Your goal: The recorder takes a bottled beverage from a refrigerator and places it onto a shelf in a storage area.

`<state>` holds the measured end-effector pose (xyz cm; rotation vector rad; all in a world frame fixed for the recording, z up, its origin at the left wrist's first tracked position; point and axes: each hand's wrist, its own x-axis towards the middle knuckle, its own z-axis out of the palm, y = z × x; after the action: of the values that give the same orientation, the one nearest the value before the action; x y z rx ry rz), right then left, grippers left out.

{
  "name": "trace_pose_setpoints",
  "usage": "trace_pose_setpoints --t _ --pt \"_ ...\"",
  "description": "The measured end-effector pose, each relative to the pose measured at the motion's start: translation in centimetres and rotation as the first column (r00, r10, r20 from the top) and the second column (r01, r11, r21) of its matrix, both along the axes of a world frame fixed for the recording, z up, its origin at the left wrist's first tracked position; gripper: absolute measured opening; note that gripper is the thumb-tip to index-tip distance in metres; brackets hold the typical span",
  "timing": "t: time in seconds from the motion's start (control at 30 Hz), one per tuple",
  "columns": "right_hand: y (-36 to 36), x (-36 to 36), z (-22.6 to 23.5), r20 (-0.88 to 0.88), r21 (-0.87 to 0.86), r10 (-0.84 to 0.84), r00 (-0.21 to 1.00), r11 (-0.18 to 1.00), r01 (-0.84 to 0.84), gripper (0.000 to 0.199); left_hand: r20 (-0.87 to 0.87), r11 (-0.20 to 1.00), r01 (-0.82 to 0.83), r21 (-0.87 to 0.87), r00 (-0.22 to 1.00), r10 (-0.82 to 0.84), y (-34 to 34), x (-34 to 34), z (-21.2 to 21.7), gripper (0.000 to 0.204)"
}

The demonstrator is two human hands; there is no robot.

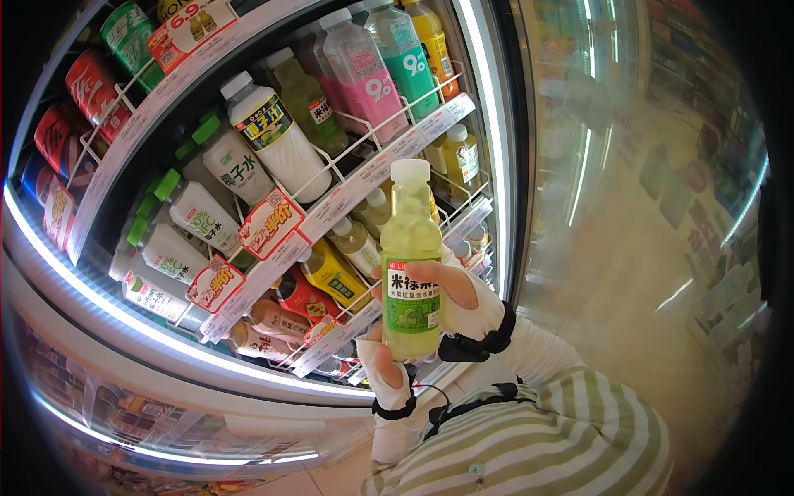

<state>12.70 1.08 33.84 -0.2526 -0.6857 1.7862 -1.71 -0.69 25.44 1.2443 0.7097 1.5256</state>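
Holding a pale green drink bottle point(410, 264) upright before the open cooler's wire shelves point(356, 178), the right hand point(459, 289) wraps its label while the left hand point(382, 357) cups its base; firm, level support seems wise.

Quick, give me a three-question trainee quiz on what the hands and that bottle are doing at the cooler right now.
1. True or false: both hands hold the yellow-green bottle.
2. What colour is the bottle's cap? A white, B green, C red.
3. Where is the bottle relative to the cooler shelves: racked, or held out in front of them?

Key:
1. True: the right hand grips its middle, the left hand supports its base.
2. A.
3. Held out in front, upright, clear of the wire racks.
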Motion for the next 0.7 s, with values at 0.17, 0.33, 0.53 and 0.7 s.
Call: trace_pose_setpoints --t 0.17,0.33,0.53,0.7 --pt "0.5 0.2 -1.0 0.111 0.211 -0.212 0.971 0.960 0.185 0.053 -0.164 0.999 -0.034 0.005 0.986 0.035 0.3 -0.1 -0.5 0.055" --pt "0.2 -0.5 -1.8 0.204 0.325 -0.410 0.889 0.885 0.334 0.055 -0.029 0.996 -0.087 0.024 0.996 0.088 0.4 0.5 0.0 0.047" --pt "0.2 -0.3 -2.1 0.081 0.316 -0.397 0.914 0.880 0.354 0.053 -0.006 0.992 0.107 0.063 0.994 -0.107 0.3 0.6 0.7 0.056" --pt "0.5 -0.3 -2.9 0.041 0.229 -0.355 0.934 0.913 0.337 0.049 -0.122 0.967 0.243 0.072 0.965 -0.233 -0.2 0.9 1.6 0.074"
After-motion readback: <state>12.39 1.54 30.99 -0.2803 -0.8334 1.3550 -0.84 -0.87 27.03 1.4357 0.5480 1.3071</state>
